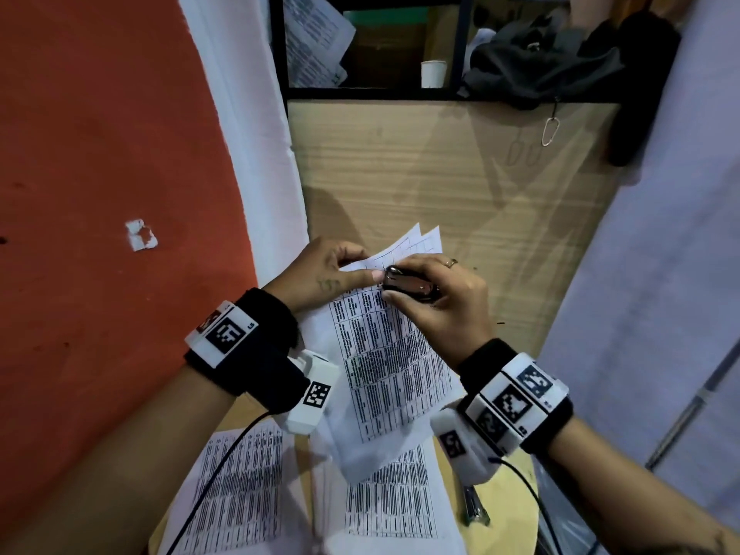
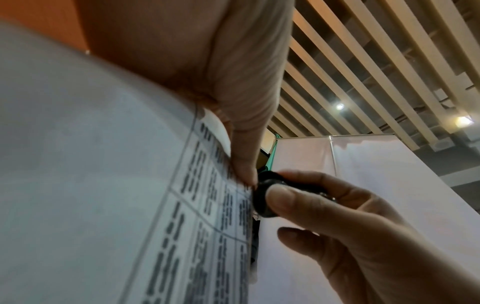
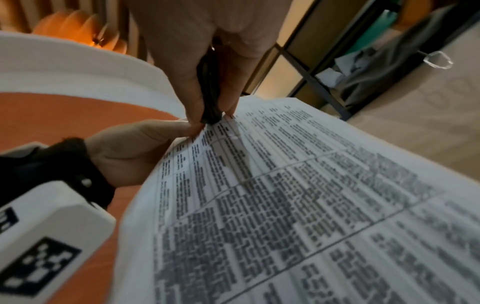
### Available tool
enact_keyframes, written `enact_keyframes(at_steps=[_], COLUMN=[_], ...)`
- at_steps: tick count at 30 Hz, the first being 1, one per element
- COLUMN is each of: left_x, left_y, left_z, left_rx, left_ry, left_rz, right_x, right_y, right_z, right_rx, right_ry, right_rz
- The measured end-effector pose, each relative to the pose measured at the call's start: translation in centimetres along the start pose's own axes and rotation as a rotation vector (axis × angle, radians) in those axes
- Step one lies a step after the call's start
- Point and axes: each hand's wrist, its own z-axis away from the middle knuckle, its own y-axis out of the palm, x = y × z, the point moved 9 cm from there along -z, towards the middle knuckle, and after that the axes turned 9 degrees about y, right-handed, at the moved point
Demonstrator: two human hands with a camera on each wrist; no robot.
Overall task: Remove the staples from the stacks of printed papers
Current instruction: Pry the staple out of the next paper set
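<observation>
The left hand [image 1: 320, 270] pinches the top corner of a thin stapled stack [image 1: 390, 366] of white sheets printed with dense black tables, held up above the pale wood-grain worktop [image 1: 460, 174]; its far pages curl upward. The right hand [image 1: 444, 302] has its grip clamped on a small, glossy black staple remover [image 1: 406, 284] with rounded ends, its nose touching that same corner beside the left thumb. More flat printed papers [image 1: 244, 494] lie below on the worktop.
</observation>
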Motion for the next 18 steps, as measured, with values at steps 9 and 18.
enact_keyframes(at_steps=[9, 18], left_x=[0.5, 1.0], left_y=[-0.8, -1.1], left_z=[-0.4, -0.4], left_rx=[-0.109, -0.05], left_ry=[0.057, 0.085], left_rz=[-0.234, -0.301], right_x=[-0.4, -2.4], right_y=[0.0, 0.0], right_z=[0.2, 0.0], right_rx=[-0.087, -0.05], right_ry=[0.1, 0.28], right_rz=[-0.083, -0.275])
